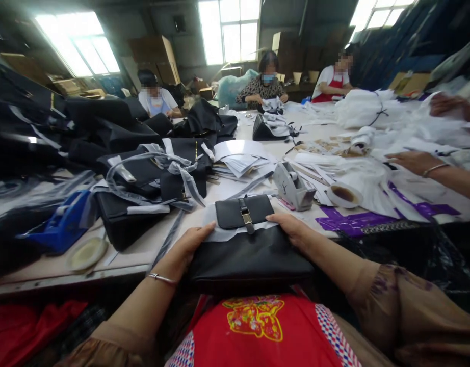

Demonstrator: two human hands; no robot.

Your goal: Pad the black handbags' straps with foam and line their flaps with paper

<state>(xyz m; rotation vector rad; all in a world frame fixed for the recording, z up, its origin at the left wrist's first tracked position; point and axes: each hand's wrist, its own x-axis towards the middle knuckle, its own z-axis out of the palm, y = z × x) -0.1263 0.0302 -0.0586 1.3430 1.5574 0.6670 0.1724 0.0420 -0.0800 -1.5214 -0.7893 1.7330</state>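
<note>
A black leather handbag (254,260) rests at the table's near edge, right before my red apron. Its small front flap (229,213) carries a strap with a metal buckle (246,216). White tissue paper (208,229) lies under the flap and sticks out at its left. My left hand (191,242) grips the bag's left side, thumb on the tissue. On the other side, my right hand (290,228) holds the bag with its thumb near the flap's lower right corner. The remaining fingers of both hands are largely hidden.
Black bags (124,214) and a blue tape dispenser (59,224) lie at left. A grey tape dispenser (294,188), paper sheets (238,155) and a tape roll (344,194) stand beyond the bag. A co-worker's hand (411,162) reaches in from the right. Several people sit across the table.
</note>
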